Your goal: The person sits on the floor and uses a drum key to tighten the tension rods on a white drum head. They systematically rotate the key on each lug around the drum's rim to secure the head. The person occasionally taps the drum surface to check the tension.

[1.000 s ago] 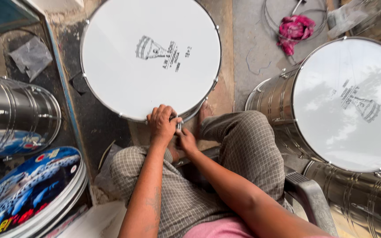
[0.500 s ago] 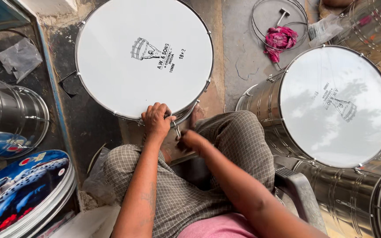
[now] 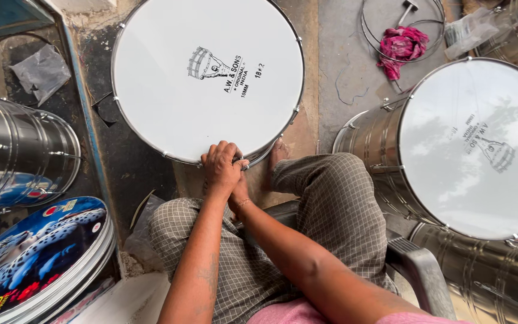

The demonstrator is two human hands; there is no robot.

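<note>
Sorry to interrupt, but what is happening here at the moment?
A seated person works at the near rim of a white-headed drum lying on the floor. The left hand presses on the rim, and the right hand is tucked beneath it, mostly hidden. Another drum stands to the right, and a printed drumhead stack lies to the left.

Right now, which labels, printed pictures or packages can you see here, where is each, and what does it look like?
Black printed mark: centre of the white drumhead in front of the hands, a small drawing with lines of lettering.
Grey printed mark: drumhead at right, similar drawing.
Picture heads: bottom left stack, round, blue with a spotted cat.
</note>
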